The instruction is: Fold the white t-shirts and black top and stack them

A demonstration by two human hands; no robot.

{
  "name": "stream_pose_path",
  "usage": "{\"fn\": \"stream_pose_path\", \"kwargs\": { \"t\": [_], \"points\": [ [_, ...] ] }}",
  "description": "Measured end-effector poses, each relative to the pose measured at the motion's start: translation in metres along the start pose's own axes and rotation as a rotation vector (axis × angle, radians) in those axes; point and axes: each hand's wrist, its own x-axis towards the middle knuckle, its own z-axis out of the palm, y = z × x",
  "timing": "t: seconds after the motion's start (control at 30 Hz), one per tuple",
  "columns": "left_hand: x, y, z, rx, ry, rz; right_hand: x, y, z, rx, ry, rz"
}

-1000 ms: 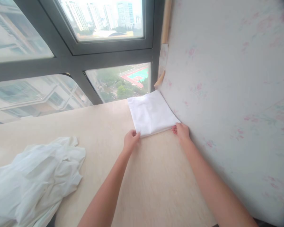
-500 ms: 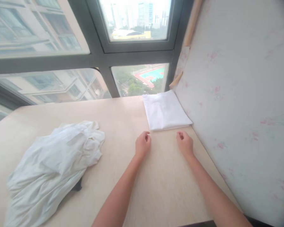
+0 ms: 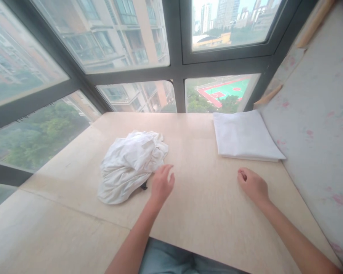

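Note:
A crumpled white garment (image 3: 128, 163) lies heaped on the wooden surface left of centre, with a small black piece (image 3: 144, 185) showing from under its lower right edge. Just right of the heap is my left hand (image 3: 161, 184), thumb and fingers apart and nothing between them; whether it touches the cloth I cannot tell. A flat, folded white cloth (image 3: 244, 135) rests at the back right beside the wall. In front of that folded cloth, apart from it, my right hand (image 3: 253, 185) has its fingers curled closed, with no object visible in them.
The pale wooden surface (image 3: 197, 201) reaches back to dark-framed windows (image 3: 175, 72). A flowered wall (image 3: 314, 152) bounds it on the right, with peeling paper (image 3: 268, 96) near the window corner. A seam (image 3: 82, 213) crosses the surface at left.
The view has turned left, so the garment and folded cloth appear farther right. My left hand has moved left towards the garment and its fingers have opened. My right hand stays curled.

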Motion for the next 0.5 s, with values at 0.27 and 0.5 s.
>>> {"fn": "stream_pose_path", "kwargs": {
  "t": [0.27,0.5],
  "points": [
    [0.038,-0.057,-0.100,0.313,0.186,-0.319,0.000,-0.001,-0.005,-0.076,-0.037,0.005],
    [0.083,-0.084,-0.134,-0.371,0.392,-0.458,0.001,-0.002,-0.006,-0.081,-0.052,0.028]
  ]
}}
